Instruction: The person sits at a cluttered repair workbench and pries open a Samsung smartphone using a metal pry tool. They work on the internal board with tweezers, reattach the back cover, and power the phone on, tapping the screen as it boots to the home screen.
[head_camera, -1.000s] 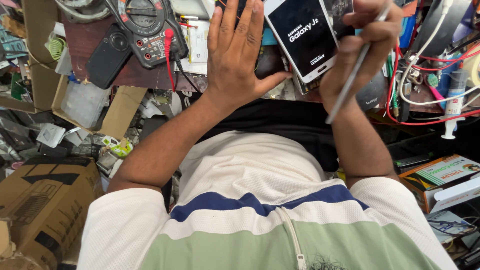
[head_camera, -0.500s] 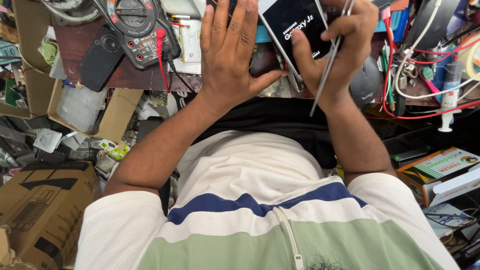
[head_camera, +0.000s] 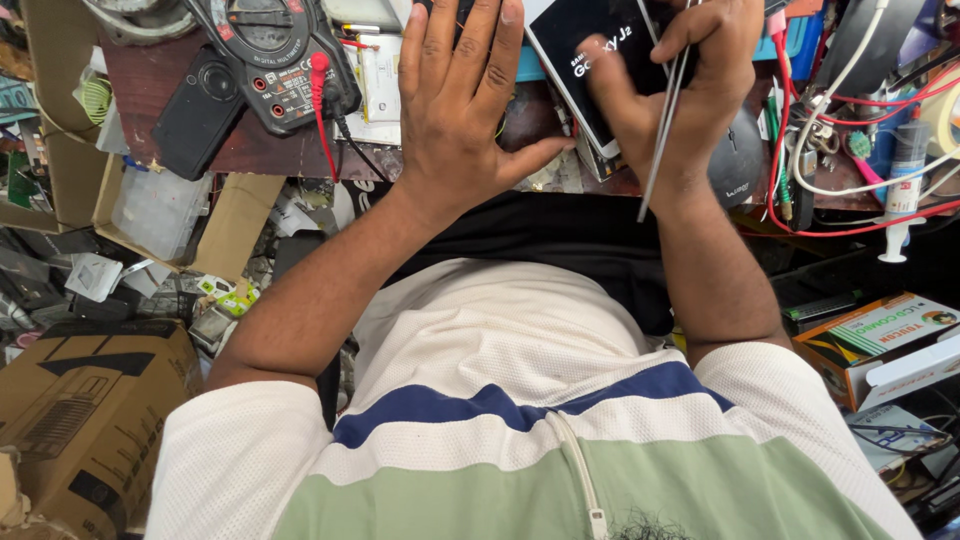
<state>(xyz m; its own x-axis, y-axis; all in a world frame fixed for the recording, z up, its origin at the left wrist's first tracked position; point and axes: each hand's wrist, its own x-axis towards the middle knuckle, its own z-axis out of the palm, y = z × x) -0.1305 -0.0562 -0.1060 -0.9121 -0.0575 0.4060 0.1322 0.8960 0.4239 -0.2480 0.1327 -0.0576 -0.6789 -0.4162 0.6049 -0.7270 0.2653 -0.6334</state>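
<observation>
Under my right hand (head_camera: 690, 90) I see a phone (head_camera: 590, 60) with a glossy black glass face and a white plastic edge. Between those fingers (head_camera: 700, 25) sit thin tweezers (head_camera: 662, 120) of bright, smooth metal. Beyond my left fingertips (head_camera: 470, 20), the multimeter (head_camera: 270, 55) looks matt dark plastic with a glossy red lead. The bench (head_camera: 250, 150) beside it is worn, dull brown wood.

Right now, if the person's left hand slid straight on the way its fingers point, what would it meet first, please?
The left hand lies flat, fingers toward the top edge. Its fingertips reach that edge, so nothing shows ahead; the multimeter and the phone box lie to either side.
</observation>
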